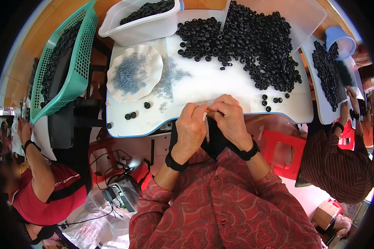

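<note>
My left hand (191, 128) and my right hand (229, 119) meet at the near edge of the white table, fingertips pinched together. A small pale piece shows by the left fingers, but what either hand holds is mostly hidden. Beyond them lies a large heap of small black ring-shaped parts (262, 39). Several loose black parts (276, 100) sit to the right of my hands, and others (133, 115) to the left. A scalloped white plate (154, 62) at left bears tiny bluish-grey clear pieces (131, 74); more are scattered on the table beside it.
A white tub (145, 31) of black parts stands at the far left of the table, beside a green basket (81, 62). A clear bin (303, 20) lies behind the heap. Co-workers sit left and right. A blue basket (340, 43) and red stool (284, 151) are at right.
</note>
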`<control>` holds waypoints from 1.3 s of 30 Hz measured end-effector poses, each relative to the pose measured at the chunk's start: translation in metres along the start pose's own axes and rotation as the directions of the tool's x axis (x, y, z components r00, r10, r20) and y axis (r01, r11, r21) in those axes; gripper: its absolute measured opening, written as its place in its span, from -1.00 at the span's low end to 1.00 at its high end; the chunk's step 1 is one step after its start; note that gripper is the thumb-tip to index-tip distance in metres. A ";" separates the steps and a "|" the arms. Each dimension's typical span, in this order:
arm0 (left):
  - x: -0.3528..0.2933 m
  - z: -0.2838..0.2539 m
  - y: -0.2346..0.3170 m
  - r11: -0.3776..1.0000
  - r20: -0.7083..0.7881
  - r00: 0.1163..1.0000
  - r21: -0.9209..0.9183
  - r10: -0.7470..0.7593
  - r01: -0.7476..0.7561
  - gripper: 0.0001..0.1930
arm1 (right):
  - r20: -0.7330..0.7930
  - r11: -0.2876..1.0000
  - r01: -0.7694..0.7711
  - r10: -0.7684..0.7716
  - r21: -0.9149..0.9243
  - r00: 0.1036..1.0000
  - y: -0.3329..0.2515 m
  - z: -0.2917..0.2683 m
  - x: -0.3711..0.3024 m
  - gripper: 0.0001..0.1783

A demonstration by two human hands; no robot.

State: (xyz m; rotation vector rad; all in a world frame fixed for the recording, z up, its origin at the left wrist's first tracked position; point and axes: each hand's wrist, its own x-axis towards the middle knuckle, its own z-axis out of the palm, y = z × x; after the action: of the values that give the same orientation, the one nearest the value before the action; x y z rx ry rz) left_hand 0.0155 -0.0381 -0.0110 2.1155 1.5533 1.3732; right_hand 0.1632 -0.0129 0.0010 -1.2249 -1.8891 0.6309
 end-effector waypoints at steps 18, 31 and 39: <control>0.009 -0.002 -0.007 0.996 -0.018 0.998 -0.056 -0.065 0.064 -0.66 | -0.029 0.949 0.248 -0.258 -0.192 0.966 0.001 0.012 0.010 -0.81; 0.033 -0.007 -0.011 0.999 -0.096 0.994 0.012 0.045 -0.044 -0.68 | -0.200 0.937 0.253 -0.303 -0.243 0.932 -0.003 0.027 0.031 -0.79; 0.028 -0.001 -0.024 0.996 -0.041 0.996 0.022 0.083 -0.082 -0.71 | -0.132 0.981 0.148 -0.164 -0.123 0.978 0.005 0.027 0.030 -0.82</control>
State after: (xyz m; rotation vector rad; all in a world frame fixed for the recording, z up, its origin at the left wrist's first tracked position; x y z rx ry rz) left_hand -0.0007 -0.0046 -0.0092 2.1994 1.5173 1.4425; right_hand 0.1362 0.0170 -0.0077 -1.1461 -1.8998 0.3485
